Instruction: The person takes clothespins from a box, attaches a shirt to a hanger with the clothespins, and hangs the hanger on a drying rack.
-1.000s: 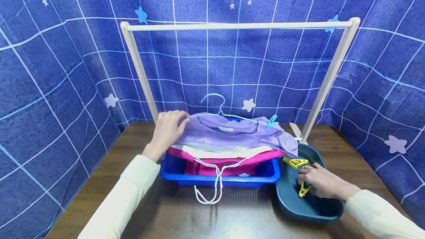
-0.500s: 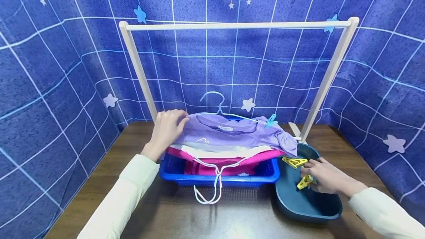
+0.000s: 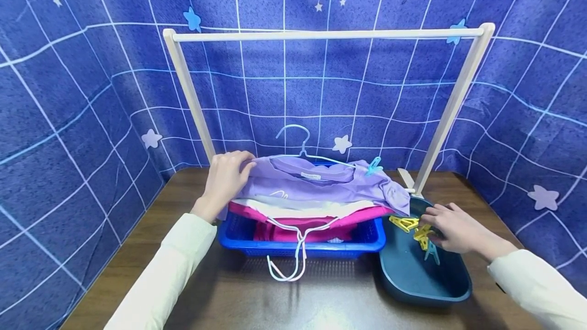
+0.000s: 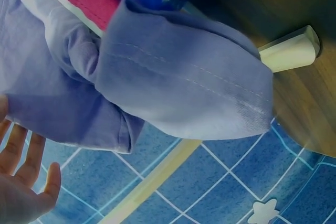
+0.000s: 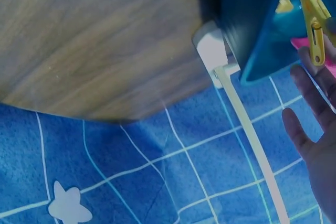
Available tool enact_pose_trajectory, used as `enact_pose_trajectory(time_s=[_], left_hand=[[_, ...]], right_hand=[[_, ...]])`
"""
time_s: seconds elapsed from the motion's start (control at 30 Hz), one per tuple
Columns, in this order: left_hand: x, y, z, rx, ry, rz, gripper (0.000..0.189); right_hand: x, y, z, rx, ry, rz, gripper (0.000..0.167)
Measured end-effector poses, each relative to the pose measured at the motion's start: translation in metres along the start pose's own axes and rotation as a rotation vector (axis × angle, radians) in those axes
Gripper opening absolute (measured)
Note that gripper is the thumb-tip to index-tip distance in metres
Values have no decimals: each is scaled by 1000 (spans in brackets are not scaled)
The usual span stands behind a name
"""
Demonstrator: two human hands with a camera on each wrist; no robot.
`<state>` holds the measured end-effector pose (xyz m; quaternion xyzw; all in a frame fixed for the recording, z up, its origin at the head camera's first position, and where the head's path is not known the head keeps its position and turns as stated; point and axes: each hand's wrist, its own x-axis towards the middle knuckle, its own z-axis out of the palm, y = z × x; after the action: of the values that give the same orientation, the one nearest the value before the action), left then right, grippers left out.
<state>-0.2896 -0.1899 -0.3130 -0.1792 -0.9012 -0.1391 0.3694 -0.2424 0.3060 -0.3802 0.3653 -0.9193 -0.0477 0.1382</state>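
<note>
A purple shirt (image 3: 321, 187) on a light blue hanger (image 3: 293, 127) lies over a blue basket (image 3: 302, 248). My left hand (image 3: 227, 180) pinches the shirt's left shoulder between thumb and finger; in the left wrist view its other fingers (image 4: 32, 156) spread loosely. A light blue clothespin (image 3: 374, 165) is clipped at the opposite shoulder. Over the dark teal bin (image 3: 412, 284), my right hand (image 3: 454, 230) holds a yellow clothespin (image 5: 316, 24), partly hidden by its fingers in the head view. A teal clothespin (image 3: 431, 253) and another yellow clothespin (image 3: 402, 223) are in the bin.
Under the purple shirt lie white and pink garments (image 3: 316, 214), with white hanger hooks (image 3: 289, 274) jutting toward the table's front. Behind the basket stands a white rack (image 3: 330, 35). A patterned blue curtain (image 3: 91, 116) encloses the wooden table (image 3: 229, 294) on three sides.
My right hand has lifted and shifted slightly right with the yellow clothespin, and the teal clothespin below it now shows. My left hand stays at the shoulder.
</note>
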Motion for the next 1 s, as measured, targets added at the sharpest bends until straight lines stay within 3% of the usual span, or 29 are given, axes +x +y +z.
enact_pose_trajectory(time_s=[0.1, 0.4, 0.67, 1.0], left_hand=[[-1, -2, -1, -1, -8, -11, 14], [-1, -5, 0, 5, -10, -31, 14], [-2, -10, 1, 9, -11, -56, 14], [-5, -19, 2, 6, 0, -91, 13]], right_hand=[[3, 1, -8, -15, -3, 38, 28], [9, 9, -21, -74, 130, 16, 30], [17, 12, -40, -93, 143, 80, 31], [33, 9, -65, -91, 277, 49, 33]])
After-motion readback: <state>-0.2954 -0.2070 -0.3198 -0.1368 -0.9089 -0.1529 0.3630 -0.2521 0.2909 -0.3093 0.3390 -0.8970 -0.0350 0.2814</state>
